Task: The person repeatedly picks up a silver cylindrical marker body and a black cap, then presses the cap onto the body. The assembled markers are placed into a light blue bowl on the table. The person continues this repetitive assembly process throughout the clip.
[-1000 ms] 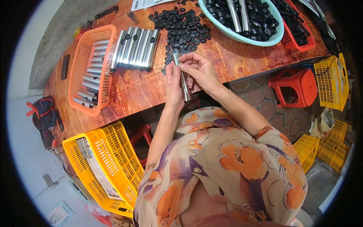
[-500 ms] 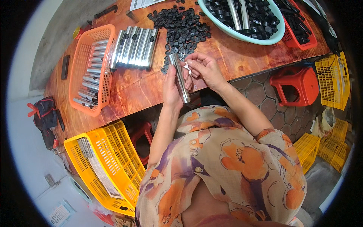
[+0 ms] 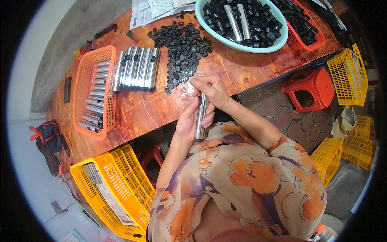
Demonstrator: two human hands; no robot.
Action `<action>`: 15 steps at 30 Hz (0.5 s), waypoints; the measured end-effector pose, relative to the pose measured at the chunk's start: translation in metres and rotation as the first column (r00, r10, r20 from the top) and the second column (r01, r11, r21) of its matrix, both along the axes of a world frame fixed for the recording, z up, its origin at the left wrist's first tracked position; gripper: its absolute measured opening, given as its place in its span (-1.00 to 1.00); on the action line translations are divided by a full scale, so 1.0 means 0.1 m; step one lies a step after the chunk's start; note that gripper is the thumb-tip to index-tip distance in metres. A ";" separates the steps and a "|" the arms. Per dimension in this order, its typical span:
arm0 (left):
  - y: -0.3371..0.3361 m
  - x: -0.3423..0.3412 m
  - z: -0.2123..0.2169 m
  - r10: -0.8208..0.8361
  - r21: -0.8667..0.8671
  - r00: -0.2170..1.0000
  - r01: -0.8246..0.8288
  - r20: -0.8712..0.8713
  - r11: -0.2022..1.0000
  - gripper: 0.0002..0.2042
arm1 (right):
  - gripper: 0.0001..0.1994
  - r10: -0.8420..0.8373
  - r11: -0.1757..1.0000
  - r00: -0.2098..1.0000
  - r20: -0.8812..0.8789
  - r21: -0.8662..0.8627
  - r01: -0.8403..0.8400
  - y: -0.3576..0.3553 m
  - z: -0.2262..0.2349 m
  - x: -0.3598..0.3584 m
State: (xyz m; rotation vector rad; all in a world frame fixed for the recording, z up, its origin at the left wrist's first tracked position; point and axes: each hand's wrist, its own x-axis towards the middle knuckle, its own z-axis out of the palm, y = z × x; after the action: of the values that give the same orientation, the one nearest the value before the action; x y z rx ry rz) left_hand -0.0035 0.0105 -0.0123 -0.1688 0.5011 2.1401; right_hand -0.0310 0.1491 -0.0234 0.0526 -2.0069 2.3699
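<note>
A shiny metal tube (image 3: 200, 122) stands tilted near the table's front edge, its lower end close to my shirt. My left hand (image 3: 186, 122) is closed around its middle. My right hand (image 3: 218, 96) is closed at the upper end, thumb and fingers covering it; whether they also hold something small cannot be seen. A dark spot shows on the tube between the hands. Just beyond them spreads a pile of small black oval plastic parts (image 3: 181, 48). Left of it lies a row of finished-looking metal tubes (image 3: 139, 68) with black oval inserts.
An orange basket (image 3: 110, 80) at the left holds more tubes. Behind, a pale blue basin (image 3: 242, 49) contains black caps and two tubes, beside a red basket (image 3: 320, 40) of black parts. Yellow crates (image 3: 117, 169) stand lower left; a red stool (image 3: 312, 86) is at the right.
The tube has come nearer my body and steeper. My right hand has moved from beside it, where it pinched a small white piece, onto its upper end. The white piece is out of sight.
</note>
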 end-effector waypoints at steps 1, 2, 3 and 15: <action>0.00 0.01 0.05 0.004 -0.036 1.000 -0.003 0.028 0.999 -0.60 | -0.60 -0.037 0.999 0.999 0.016 0.016 0.036 0.01 0.01 0.02; -0.03 0.01 0.10 -0.010 -0.072 0.999 0.012 0.034 0.997 -0.65 | -0.59 -0.073 0.997 0.997 0.032 0.033 0.072 0.01 0.02 0.03; -0.05 0.01 0.10 -0.026 -0.153 0.999 0.018 -0.047 0.988 -0.68 | -0.59 -0.100 0.993 0.993 0.058 0.064 0.097 0.00 0.04 0.04; -0.36 0.02 0.04 -0.125 -0.230 0.992 0.119 -0.011 0.966 -0.64 | -0.67 -0.071 0.973 0.955 -0.288 0.191 0.130 -0.10 0.15 0.12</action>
State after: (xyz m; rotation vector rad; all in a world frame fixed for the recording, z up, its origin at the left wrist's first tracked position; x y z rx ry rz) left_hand -0.0011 -0.0250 -0.0086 -0.2336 0.7548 1.9636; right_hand -0.0191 0.1388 -0.0085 0.2673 -2.0537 1.9560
